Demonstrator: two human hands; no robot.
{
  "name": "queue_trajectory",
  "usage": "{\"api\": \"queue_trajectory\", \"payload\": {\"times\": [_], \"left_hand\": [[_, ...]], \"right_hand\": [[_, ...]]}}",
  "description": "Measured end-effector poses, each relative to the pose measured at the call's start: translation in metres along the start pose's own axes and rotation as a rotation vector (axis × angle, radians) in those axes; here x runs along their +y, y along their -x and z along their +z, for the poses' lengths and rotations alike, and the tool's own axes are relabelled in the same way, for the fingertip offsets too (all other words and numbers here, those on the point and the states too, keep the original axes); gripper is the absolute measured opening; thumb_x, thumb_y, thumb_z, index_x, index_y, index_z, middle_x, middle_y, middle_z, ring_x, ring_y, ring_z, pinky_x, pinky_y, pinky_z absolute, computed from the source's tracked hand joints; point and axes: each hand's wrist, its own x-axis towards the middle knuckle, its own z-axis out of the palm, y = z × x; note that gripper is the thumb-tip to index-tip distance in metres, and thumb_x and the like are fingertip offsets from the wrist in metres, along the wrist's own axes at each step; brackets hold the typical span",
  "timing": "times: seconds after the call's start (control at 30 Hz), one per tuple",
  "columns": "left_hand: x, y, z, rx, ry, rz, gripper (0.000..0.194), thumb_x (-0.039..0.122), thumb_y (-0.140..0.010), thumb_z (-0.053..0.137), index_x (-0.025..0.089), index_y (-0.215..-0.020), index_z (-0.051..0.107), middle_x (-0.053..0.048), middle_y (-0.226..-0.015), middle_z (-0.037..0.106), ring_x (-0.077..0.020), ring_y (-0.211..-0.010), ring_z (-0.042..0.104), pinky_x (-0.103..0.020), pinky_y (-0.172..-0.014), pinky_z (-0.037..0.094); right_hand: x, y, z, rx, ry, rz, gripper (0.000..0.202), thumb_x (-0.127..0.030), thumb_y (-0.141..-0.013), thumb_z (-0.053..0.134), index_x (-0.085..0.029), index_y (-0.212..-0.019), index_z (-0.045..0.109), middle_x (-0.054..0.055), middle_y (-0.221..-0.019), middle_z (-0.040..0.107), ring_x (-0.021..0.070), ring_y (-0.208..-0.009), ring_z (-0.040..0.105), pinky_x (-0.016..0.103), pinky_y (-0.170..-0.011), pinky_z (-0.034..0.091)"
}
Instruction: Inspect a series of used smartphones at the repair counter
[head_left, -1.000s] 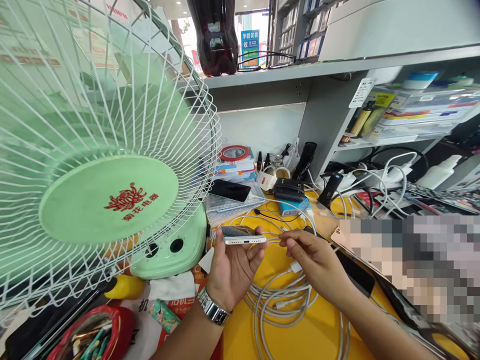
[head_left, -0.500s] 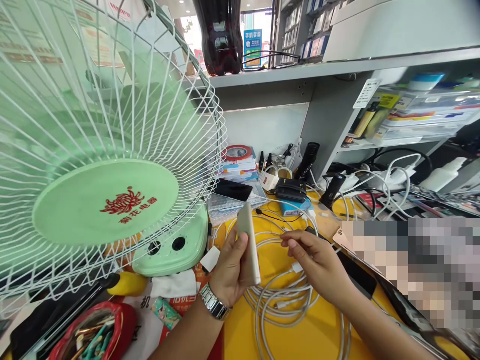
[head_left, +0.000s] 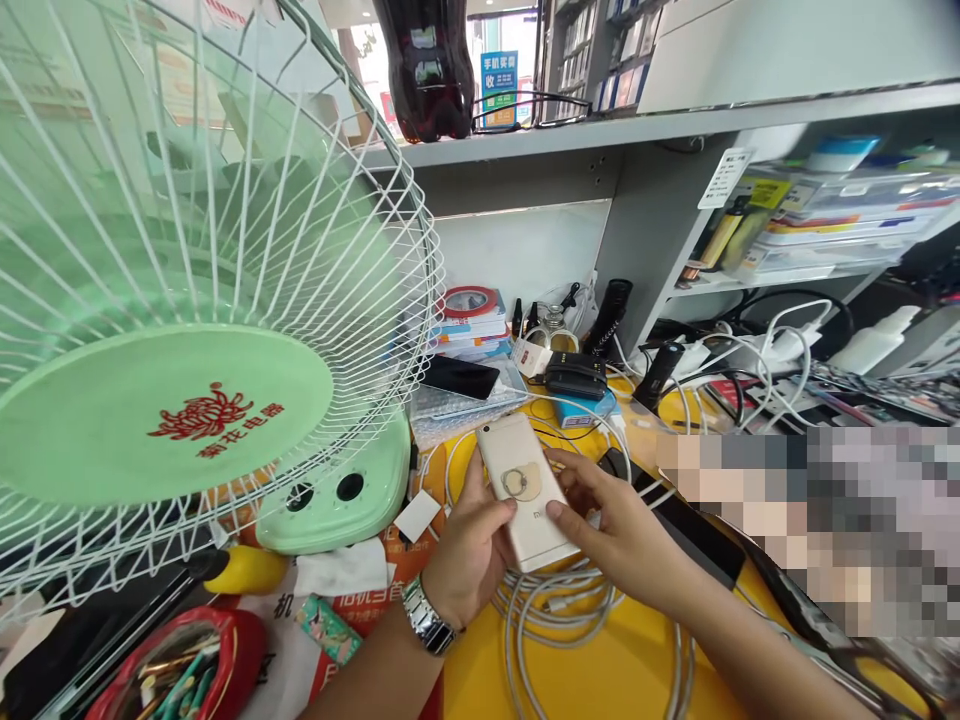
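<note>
A gold smartphone (head_left: 529,538) is held with its back toward me, showing a ring holder (head_left: 514,484) stuck near its middle. My left hand (head_left: 474,535), with a metal watch (head_left: 427,614) on the wrist, grips the phone's left side, thumb across the back. My right hand (head_left: 607,515) holds the right edge, its thumb on the back and its fingers partly hidden behind. Below the phone, coiled grey cables (head_left: 559,625) lie on the yellow tabletop (head_left: 622,660). A dark phone (head_left: 459,377) rests on bubble wrap beyond my hands.
At left stands a large green fan (head_left: 172,410) with a wire cage. A red bowl (head_left: 244,640) of lighters or similar small items is at lower left. A dark bottle (head_left: 427,70) stands on the shelf (head_left: 525,148). White cords and a power strip (head_left: 791,348) lie at right.
The phone has turned from edge-on to back facing me. My right hand, apart from it earlier, has moved left and now grips its right edge. The view has shifted slightly.
</note>
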Motion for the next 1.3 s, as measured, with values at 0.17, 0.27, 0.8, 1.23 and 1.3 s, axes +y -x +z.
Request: {"api": "queue_trajectory", "payload": {"times": [0.17,0.27,0.8,1.23,1.3], "left_hand": [[-0.001,-0.001,-0.003,0.031,-0.075,0.033,0.081,0.008,-0.083,0.057,0.032,-0.151,0.021,-0.004,-0.115,0.070,-0.0219,-0.105,0.065,-0.035,-0.094,0.048],[-0.002,-0.001,-0.005,0.075,-0.122,0.065,0.076,0.014,-0.085,0.058,0.031,-0.151,0.024,-0.003,-0.110,0.071,-0.0219,-0.105,0.065,-0.035,-0.094,0.048],[-0.008,-0.004,-0.010,0.068,-0.241,0.118,0.068,0.018,-0.089,0.056,0.033,-0.149,0.026,-0.004,-0.124,0.067,-0.0214,-0.113,0.063,-0.036,-0.097,0.048],[-0.010,-0.003,-0.011,-0.027,-0.403,0.158,0.066,0.027,-0.093,0.055,0.029,-0.150,0.023,-0.006,-0.148,0.048,-0.0230,-0.137,0.042,-0.037,-0.112,0.035],[-0.011,-0.002,-0.013,-0.023,-0.381,0.136,0.065,0.028,-0.093,0.056,0.027,-0.149,0.025,-0.008,-0.146,0.050,-0.0243,-0.136,0.044,-0.039,-0.111,0.037]], "right_hand": [[-0.002,0.000,-0.001,-0.014,0.014,-0.016,0.049,-0.028,-0.089,0.057,-0.023,-0.136,0.044,0.001,-0.084,0.062,0.0163,-0.072,0.056,0.029,-0.067,0.047],[-0.003,0.001,0.000,-0.011,0.034,-0.034,0.051,-0.027,-0.089,0.058,-0.025,-0.138,0.043,0.000,-0.085,0.062,0.0159,-0.072,0.055,0.029,-0.068,0.047],[0.003,0.006,0.005,-0.005,0.201,-0.115,0.057,-0.026,-0.091,0.056,-0.028,-0.143,0.034,0.006,-0.105,0.057,0.0182,-0.084,0.056,0.035,-0.076,0.053],[0.003,0.005,0.002,-0.060,0.112,-0.169,0.032,-0.015,-0.093,0.048,-0.031,-0.120,0.045,0.005,-0.118,0.050,0.0166,-0.091,0.056,0.033,-0.082,0.051],[0.002,0.005,0.002,-0.067,0.115,-0.165,0.032,-0.014,-0.093,0.047,-0.031,-0.120,0.045,0.005,-0.118,0.049,0.0169,-0.092,0.056,0.033,-0.083,0.051]]}}
